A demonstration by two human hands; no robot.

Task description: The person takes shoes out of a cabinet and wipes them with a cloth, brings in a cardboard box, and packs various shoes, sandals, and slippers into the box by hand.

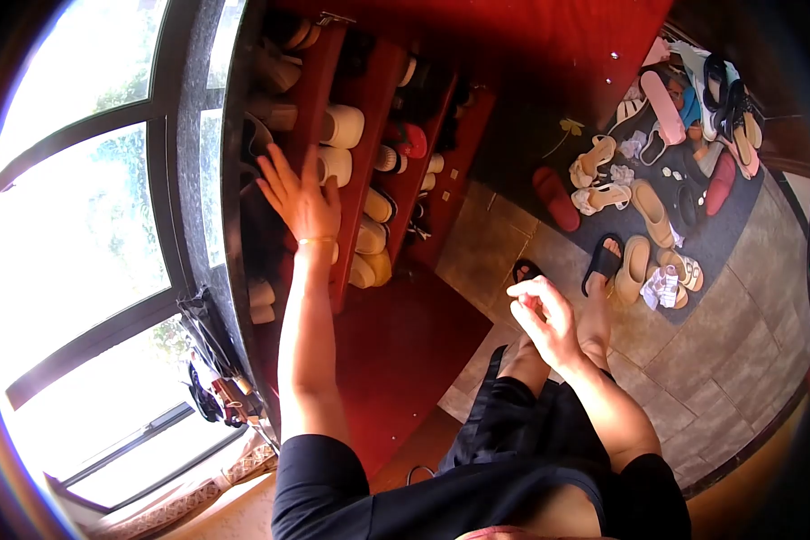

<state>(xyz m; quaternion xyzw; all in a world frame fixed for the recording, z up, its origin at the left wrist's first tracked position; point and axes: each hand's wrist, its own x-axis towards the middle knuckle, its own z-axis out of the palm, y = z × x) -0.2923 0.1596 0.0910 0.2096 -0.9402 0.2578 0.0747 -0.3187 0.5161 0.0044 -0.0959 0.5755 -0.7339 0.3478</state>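
Note:
My left hand (299,198) is stretched out, fingers spread, in front of the red shoe cabinet (355,166). It holds nothing, and whether it touches a shelf board I cannot tell. Close to its fingers are white shoes (342,126) and a dark shoe (257,135) in the shaded upper compartment. Further along the shelves sit a red shoe (411,140) and tan shoes (371,236). My right hand (547,319) hovers above my legs with its fingers curled in toward the thumb. Nothing shows between those fingers.
A dark grey mat (693,274) on the tiled floor carries a jumble of sandals, slippers and flats, including a pink slipper (661,108) and a dark red slipper (556,198). I wear black slides (603,261). Windows (81,207) and folded umbrellas (211,351) are at the left.

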